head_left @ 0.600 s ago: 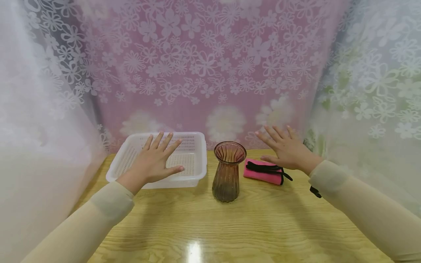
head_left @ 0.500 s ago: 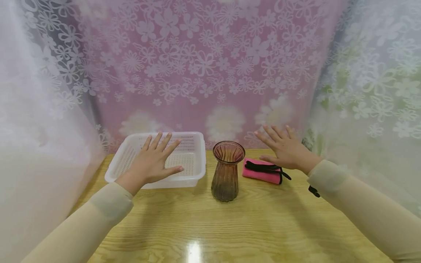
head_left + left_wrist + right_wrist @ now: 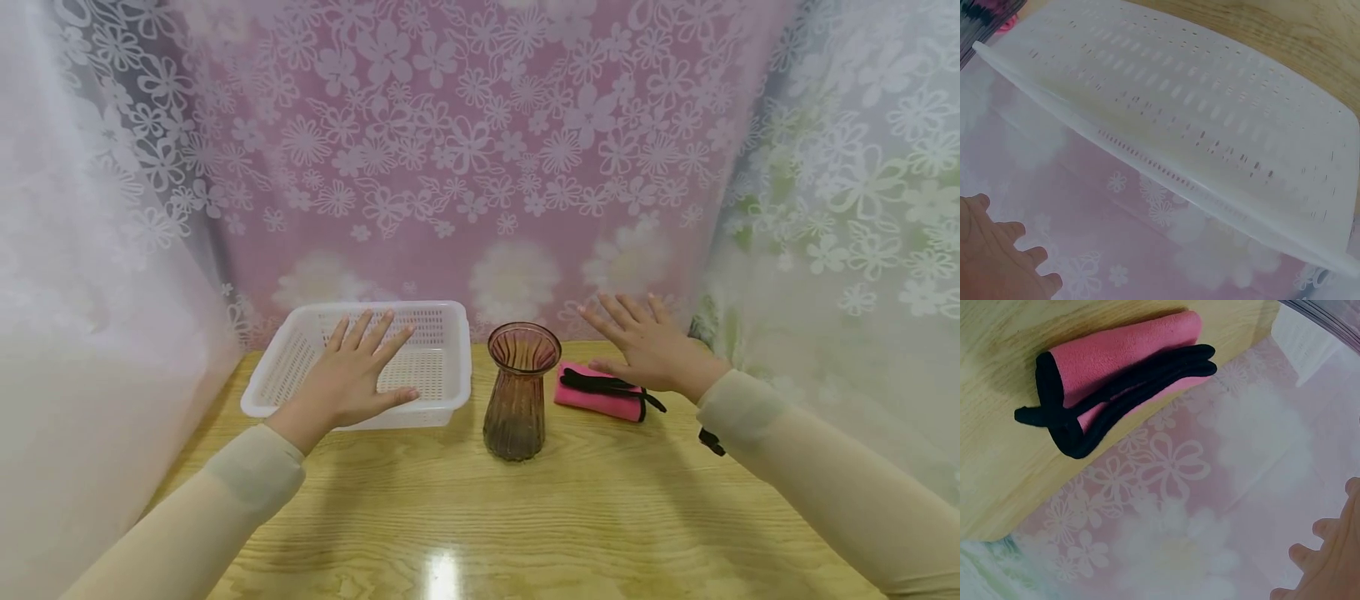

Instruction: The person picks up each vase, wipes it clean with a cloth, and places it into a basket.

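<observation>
Both hands are up over the wooden table [image 3: 585,508], palms down, and neither is holding anything. The left hand [image 3: 352,379] hovers above the white perforated basket [image 3: 288,367], fingers straight and spread apart, thumb out toward the basket's right wall; whether it touches the rim cannot be told from the head view. The left wrist view shows that same basket [image 3: 1210,106] from above its back rim, slotted floor facing the camera, with the fingertips [image 3: 1019,253] just poking in at the lower left. The basket sits at the table's back-left corner, close against the flowered curtain [image 3: 465,150].

Over on the other side, the right hand [image 3: 648,346] floats above the pink folded cloth [image 3: 596,398], fingers extended and fanned, thumb low near the cloth's black strap [image 3: 603,383]. From the right wrist camera the cloth [image 3: 1129,353] lies flat near the table's back edge, black strap [image 3: 1094,403] wrapped round it with a loose end sticking out; the hand is clearly off it. Fingertips [image 3: 1329,562] show at the bottom right there.

Between the two hands stands a ribbed brown glass vase [image 3: 520,392], upright, just right of the basket and just left of the cloth, near the table's back edge, untouched by either hand
</observation>
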Motion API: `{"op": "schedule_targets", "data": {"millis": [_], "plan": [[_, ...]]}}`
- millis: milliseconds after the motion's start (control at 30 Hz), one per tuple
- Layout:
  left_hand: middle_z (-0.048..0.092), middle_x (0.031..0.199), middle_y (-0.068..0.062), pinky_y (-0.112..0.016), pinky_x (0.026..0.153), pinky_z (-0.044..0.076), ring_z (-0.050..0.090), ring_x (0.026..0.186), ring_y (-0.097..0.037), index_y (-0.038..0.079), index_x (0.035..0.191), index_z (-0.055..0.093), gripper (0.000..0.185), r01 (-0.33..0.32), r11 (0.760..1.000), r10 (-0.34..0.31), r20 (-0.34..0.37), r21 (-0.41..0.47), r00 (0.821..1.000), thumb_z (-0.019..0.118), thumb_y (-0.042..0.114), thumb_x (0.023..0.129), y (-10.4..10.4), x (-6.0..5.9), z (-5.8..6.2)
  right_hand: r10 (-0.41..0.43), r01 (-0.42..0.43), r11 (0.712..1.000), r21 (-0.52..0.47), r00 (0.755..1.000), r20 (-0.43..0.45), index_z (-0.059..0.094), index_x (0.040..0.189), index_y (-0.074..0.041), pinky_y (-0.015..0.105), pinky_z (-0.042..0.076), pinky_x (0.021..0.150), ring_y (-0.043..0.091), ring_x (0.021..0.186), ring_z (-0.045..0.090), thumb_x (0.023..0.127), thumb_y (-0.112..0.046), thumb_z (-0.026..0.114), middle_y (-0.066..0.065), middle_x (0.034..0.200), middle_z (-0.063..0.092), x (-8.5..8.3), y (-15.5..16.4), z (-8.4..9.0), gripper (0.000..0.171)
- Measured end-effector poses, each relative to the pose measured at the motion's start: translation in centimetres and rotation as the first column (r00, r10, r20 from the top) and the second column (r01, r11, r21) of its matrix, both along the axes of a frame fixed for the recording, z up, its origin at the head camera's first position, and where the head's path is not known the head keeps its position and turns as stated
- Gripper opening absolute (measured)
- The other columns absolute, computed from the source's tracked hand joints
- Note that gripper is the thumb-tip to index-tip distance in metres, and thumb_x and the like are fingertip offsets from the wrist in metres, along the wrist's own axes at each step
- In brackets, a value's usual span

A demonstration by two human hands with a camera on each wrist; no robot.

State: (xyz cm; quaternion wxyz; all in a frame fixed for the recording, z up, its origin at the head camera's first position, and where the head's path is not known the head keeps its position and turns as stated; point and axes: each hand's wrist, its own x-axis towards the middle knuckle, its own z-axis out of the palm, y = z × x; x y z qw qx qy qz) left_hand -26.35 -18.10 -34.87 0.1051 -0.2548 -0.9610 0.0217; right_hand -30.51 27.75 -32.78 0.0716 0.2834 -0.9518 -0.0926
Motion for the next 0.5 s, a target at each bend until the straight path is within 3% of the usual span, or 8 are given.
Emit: {"op": "schedule_targets", "data": {"millis": [233,500], "plan": [[0.009,0.166,-0.013,-0.059,0.119,-0.001,0.001,0.152,-0.038,0.023,0.162,0.018,0.091,0.006,1.0,-0.006,0.006,0.01,1.0,0.039,0.078,0.092,0.2,0.0,-1.1,-0.012,0.013,1.0,-0.021,0.999,0.032,0.013,0.163,-0.024,0.067,-0.002,0.115,0.042,0.151,0.008,0.099,-0.063,0.044,0.017,0.167,0.007,-0.3,0.0,-1.3,0.081],[0.015,0.166,-0.013,-0.059,0.119,0.003,0.006,0.152,-0.039,0.023,0.162,0.021,0.091,0.031,0.998,-0.031,-0.003,0.06,1.0,0.042,0.076,0.092,0.7,0.2,-1.9,-0.01,0.015,0.997,-0.071,0.998,0.069,0.01,0.163,-0.027,0.067,-0.001,0.115,0.043,0.151,0.007,0.099,-0.063,0.044,0.016,0.167,0.007,-0.7,0.0,-2.3,0.081]]}}
